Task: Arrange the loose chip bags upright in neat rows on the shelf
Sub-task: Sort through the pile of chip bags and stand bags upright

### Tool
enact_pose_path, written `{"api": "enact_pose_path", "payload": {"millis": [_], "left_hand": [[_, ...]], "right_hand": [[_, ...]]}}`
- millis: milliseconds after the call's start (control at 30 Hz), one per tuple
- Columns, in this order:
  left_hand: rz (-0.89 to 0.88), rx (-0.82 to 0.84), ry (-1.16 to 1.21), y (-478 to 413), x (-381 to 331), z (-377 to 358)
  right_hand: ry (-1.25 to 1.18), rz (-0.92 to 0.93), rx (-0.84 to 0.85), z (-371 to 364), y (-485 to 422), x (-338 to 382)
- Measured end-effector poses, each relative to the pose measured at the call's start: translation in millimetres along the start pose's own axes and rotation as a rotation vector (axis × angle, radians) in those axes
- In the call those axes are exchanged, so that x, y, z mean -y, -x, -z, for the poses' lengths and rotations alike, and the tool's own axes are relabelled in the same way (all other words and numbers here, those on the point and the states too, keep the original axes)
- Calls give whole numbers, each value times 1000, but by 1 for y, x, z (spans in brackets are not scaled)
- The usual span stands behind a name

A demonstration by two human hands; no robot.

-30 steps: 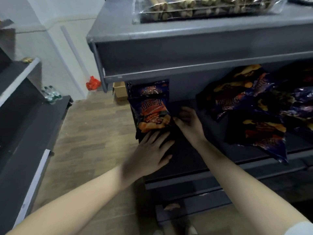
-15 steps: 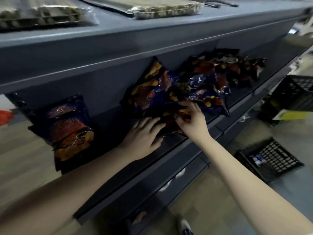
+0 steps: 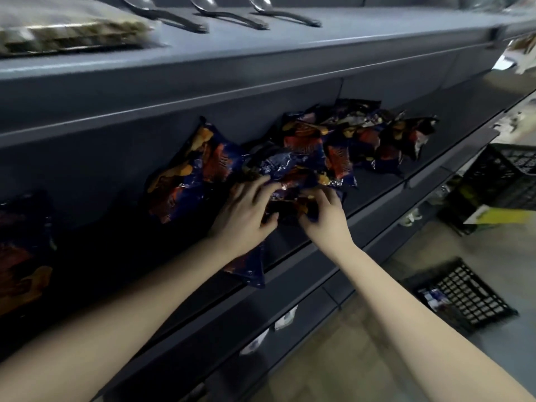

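Observation:
A loose heap of dark blue and orange chip bags (image 3: 333, 140) lies on the dark grey shelf (image 3: 374, 192). Both of my hands hold one crumpled bag (image 3: 290, 184) at the front of the heap: my left hand (image 3: 246, 213) grips its left side and my right hand (image 3: 324, 216) pinches its right side. Another bag (image 3: 188, 178) leans against the back panel to the left of my hands. One more bag (image 3: 249, 271) lies flat under my left wrist, overhanging the shelf edge. At the far left, upright bags (image 3: 23, 248) stand in shadow.
The shelf above carries a clear packet of snacks (image 3: 66, 33) and three spoons (image 3: 226, 13). Black plastic crates (image 3: 464, 297) sit on the floor at right, one (image 3: 499, 181) higher up beside the shelf. Lower shelves hold small pale items (image 3: 284, 317).
My view and both hands swung right from the upright bags to the loose heap. My left hand came off the shelf board and joined the right on one bag.

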State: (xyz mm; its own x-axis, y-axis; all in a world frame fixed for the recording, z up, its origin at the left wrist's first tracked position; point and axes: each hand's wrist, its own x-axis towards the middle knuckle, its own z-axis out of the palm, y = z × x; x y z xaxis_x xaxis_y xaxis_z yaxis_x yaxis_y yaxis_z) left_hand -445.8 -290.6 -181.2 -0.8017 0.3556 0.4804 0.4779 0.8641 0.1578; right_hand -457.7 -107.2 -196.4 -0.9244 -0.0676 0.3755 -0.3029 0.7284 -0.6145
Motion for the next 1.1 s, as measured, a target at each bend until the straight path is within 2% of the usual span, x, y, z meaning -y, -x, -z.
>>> {"api": "enact_pose_path", "payload": {"millis": [133,333,800,933,1100], "left_hand": [[175,-53,-65,-35,-4,-13],[451,23,-100,-62,1,-32],[373,-307,19,-86,-6,-23],[501,-388,94,-95,-5,-4],[654,-562,305,-94,4,25]], "right_hand": [[-13,52,58,10,-13,-22],[-11,128,198,21,-30,-46],[-73,197,294,25,-48,-62],[-87,197,342,27,-53,-66],[-165,223,166,22,-54,-56]]}}
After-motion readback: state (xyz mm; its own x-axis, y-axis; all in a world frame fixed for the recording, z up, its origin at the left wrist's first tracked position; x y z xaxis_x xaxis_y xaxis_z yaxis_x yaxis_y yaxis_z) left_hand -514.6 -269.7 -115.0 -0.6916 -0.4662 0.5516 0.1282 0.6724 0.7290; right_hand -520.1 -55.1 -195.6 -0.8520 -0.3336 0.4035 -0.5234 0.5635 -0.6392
